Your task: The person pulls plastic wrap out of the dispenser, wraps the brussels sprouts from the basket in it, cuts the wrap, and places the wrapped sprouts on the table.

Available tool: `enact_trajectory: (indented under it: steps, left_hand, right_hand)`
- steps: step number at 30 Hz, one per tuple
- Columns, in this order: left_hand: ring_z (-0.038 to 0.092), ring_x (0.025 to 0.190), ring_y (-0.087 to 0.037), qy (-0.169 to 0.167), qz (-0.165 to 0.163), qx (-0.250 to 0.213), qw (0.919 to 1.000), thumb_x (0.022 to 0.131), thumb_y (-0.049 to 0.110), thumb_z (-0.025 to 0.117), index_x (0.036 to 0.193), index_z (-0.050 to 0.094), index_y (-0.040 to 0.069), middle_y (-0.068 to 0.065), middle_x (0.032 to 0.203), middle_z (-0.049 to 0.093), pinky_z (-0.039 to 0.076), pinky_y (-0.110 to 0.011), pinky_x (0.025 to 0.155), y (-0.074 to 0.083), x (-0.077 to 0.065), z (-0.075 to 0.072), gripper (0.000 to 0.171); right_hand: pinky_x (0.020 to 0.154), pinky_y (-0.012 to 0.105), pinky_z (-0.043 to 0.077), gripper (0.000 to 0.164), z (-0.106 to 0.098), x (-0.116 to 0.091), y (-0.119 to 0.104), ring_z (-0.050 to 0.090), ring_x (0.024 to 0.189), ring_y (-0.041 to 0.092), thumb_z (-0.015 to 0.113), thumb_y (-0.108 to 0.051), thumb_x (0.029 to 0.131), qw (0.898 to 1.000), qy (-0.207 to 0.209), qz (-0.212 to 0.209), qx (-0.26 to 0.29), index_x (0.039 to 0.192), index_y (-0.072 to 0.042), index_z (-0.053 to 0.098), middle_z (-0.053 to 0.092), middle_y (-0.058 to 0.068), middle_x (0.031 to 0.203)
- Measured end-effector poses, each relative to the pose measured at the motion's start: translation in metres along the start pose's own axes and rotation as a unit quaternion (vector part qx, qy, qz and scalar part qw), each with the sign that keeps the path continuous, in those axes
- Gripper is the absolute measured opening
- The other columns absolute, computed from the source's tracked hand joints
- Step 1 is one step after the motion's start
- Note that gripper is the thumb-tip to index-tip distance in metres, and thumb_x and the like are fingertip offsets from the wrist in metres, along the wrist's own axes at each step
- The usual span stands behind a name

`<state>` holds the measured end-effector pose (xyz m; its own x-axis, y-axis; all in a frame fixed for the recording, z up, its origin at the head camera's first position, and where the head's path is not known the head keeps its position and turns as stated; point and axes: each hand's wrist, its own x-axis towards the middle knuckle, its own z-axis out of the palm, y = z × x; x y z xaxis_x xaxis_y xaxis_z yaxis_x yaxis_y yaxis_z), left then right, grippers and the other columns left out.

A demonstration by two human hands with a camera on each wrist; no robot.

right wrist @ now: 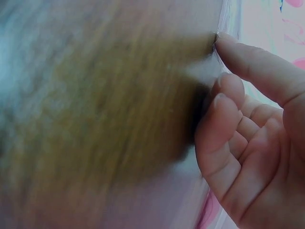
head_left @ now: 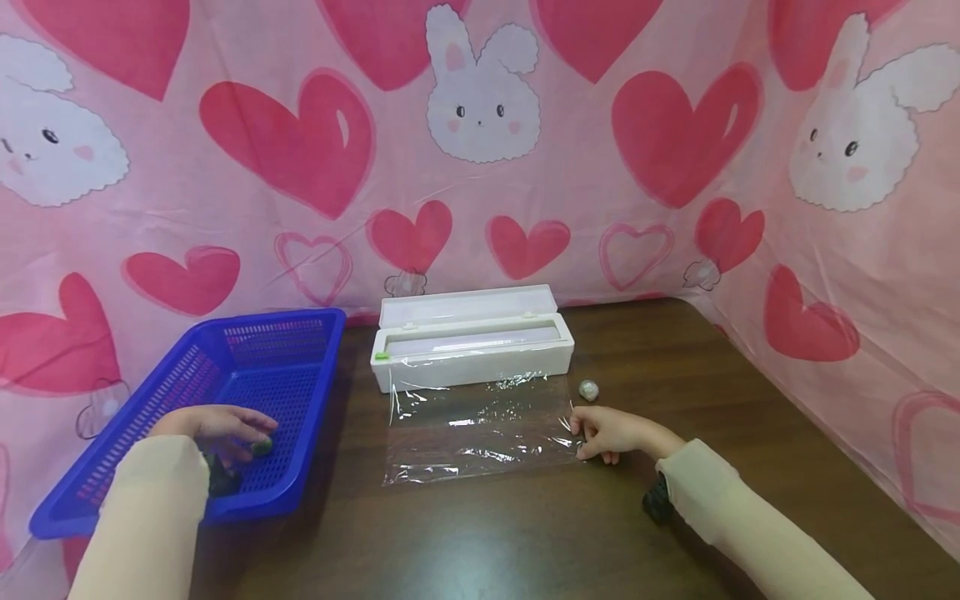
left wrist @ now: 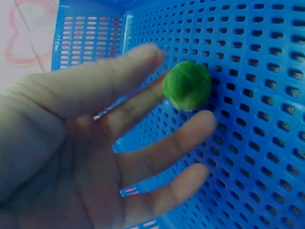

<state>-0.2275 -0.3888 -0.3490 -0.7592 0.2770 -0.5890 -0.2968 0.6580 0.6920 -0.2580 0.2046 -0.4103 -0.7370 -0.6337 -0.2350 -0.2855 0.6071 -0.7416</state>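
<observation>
My left hand (head_left: 225,425) reaches down into the blue plastic basket (head_left: 318,392). In the left wrist view its fingers are spread about a green Brussels sprout (left wrist: 187,86), with the thumb apart from it. Beside the cling film (head_left: 480,454), my right hand (head_left: 618,432) rests at the sheet's right edge. A gap separates its thumb and forefinger; in the right wrist view the other fingers (right wrist: 221,138) are curled in, and fingertips are right at the film edge. The sheet runs out flat over the table from a white cling film dispenser (head_left: 480,367) with its lid raised.
A small pale round lump (head_left: 588,390) with a shiny surface lies right of the dispenser. A green tab (head_left: 382,356) sits at the dispenser's left end. Behind the brown wooden table (head_left: 480,542) hangs a pink cloth (head_left: 585,183) with hearts and rabbits, which also covers the right side.
</observation>
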Motion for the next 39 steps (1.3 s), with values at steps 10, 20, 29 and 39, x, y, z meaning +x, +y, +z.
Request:
enact_trajectory:
  steps: [10, 20, 29, 39]
  left_hand:
    - [0.057, 0.099, -0.037, 0.032, 0.036, -0.002, 0.9988, 0.092, 0.004, 0.051, 0.114, 0.046, -0.018, -0.016, 0.105, 0.060, 0.044, -0.049, 0.085, 0.000, -0.002, -0.002, 0.032]
    - [0.059, 0.086, -0.024, 0.087, 0.090, 0.006, 0.9921, 0.091, 0.004, 0.052, 0.108, 0.047, -0.017, -0.008, 0.092, 0.060, 0.049, -0.041, 0.078, 0.003, -0.003, -0.002, 0.027]
    - [0.060, 0.089, -0.026, 0.104, 0.124, -0.006, 0.9868, 0.092, 0.008, 0.055, 0.114, 0.045, -0.016, -0.011, 0.097, 0.060, 0.049, -0.039, 0.080, 0.015, -0.004, -0.003, 0.035]
    - [0.062, 0.092, -0.021, 0.207, 0.168, 0.014, 0.9637, 0.094, 0.018, 0.054, 0.124, 0.041, -0.014, -0.021, 0.109, 0.058, 0.048, -0.036, 0.083, 0.037, -0.006, -0.001, 0.046]
  right_hand:
    - [0.037, 0.028, 0.041, 0.028, 0.001, 0.000, -0.001, 0.045, 0.041, 0.011, 0.070, -0.005, 0.079, 1.000, 0.000, -0.003, 0.003, 0.093, -0.004, 0.046, 0.047, 0.002, 0.058]
    - [0.037, 0.026, 0.041, 0.028, 0.002, 0.000, 0.000, 0.045, 0.042, 0.011, 0.070, -0.005, 0.079, 1.000, -0.002, -0.002, 0.004, 0.093, -0.004, 0.046, 0.047, 0.002, 0.058]
    - [0.037, 0.027, 0.041, 0.028, 0.002, 0.001, 0.001, 0.045, 0.041, 0.011, 0.070, -0.004, 0.079, 1.000, -0.001, -0.005, -0.001, 0.092, -0.004, 0.046, 0.046, 0.002, 0.058]
    - [0.037, 0.027, 0.041, 0.028, 0.000, 0.000, 0.002, 0.045, 0.042, 0.011, 0.071, -0.006, 0.079, 1.000, -0.002, -0.001, -0.002, 0.093, -0.004, 0.047, 0.047, 0.003, 0.060]
